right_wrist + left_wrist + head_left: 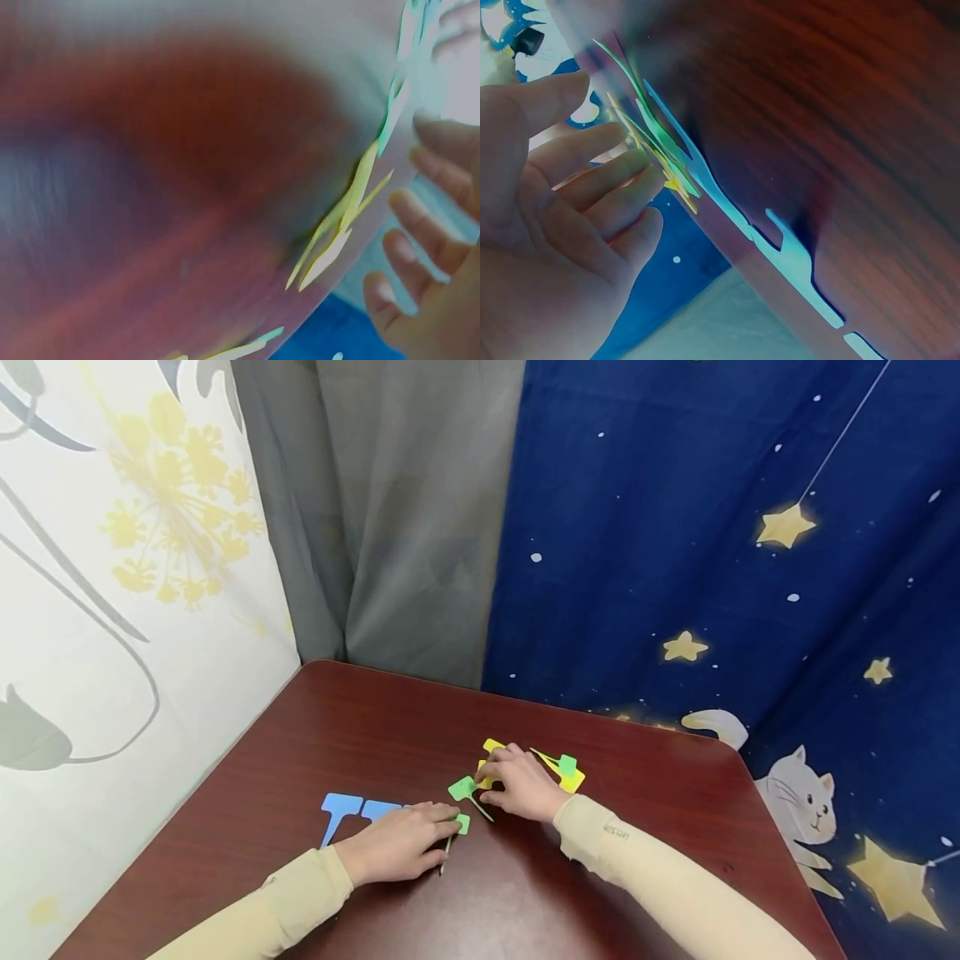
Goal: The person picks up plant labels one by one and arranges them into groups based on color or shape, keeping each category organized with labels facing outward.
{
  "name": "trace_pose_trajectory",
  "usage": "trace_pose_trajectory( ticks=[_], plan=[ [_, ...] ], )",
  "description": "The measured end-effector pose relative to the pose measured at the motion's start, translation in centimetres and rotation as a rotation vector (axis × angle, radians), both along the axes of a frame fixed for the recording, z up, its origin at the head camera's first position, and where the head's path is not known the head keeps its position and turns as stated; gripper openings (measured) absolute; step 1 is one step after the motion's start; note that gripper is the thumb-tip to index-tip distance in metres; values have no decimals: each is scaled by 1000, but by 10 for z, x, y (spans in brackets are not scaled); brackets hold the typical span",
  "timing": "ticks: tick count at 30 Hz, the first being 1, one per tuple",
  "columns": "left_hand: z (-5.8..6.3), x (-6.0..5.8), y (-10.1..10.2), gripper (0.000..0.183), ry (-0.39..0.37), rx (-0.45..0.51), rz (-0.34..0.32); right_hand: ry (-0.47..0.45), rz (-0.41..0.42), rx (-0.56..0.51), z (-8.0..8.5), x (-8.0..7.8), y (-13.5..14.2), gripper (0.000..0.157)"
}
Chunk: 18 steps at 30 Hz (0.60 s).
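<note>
Flat T-shaped plastic plant labels in blue, green and yellow lie on the table. My left hand (pixel 405 843) is over the right end of the blue labels (pixel 342 806), its fingertips at a green label (pixel 463 824) whose thin stem points toward me. In the left wrist view the fingers of this left hand (pixel 592 187) are loosely bent, with nothing between them. My right hand (pixel 522 783) hovers over yellow labels (pixel 322 259), beside another green label (pixel 462 788). Its fingers are spread and slightly bent, gripping nothing. Whether either hand touches a label, I cannot tell.
Right of the right hand, a green label (pixel 567 766) overlaps a yellow label (pixel 572 781). The dark red wooden table (pixel 637 893) meets a grey curtain (pixel 420 527) and a blue starry curtain (pixel 637 568) at the back. A white patterned curtain (pixel 75 610) borders the left side.
</note>
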<state>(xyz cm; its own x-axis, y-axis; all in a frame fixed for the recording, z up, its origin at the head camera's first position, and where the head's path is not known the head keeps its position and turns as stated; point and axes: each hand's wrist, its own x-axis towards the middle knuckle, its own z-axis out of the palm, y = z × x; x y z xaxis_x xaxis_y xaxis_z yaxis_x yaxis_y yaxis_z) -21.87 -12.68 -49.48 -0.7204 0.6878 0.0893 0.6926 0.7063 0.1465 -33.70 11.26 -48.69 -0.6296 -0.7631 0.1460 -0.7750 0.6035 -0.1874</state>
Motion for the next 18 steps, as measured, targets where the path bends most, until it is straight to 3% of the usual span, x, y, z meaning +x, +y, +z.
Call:
trace_pose_trajectory(
  ticks=[4, 8, 13, 18],
  plan=[
    [-1, -2, 1, 47, -34, -12, 10, -32, 60, 42, 0, -14, -1, 47],
    [-3, -2, 2, 49, -39, -15, -2, -36, 110, 93, -6, -21, -4, 60],
    [-4, -4, 4, 49, -4, -17, -12, -1, 102, 116, -14, -27, -4, 65],
    [-4, -5, 3, 50, 5, -43, -9, 11, 78, 70, -23, -31, -4, 64]
  ],
)
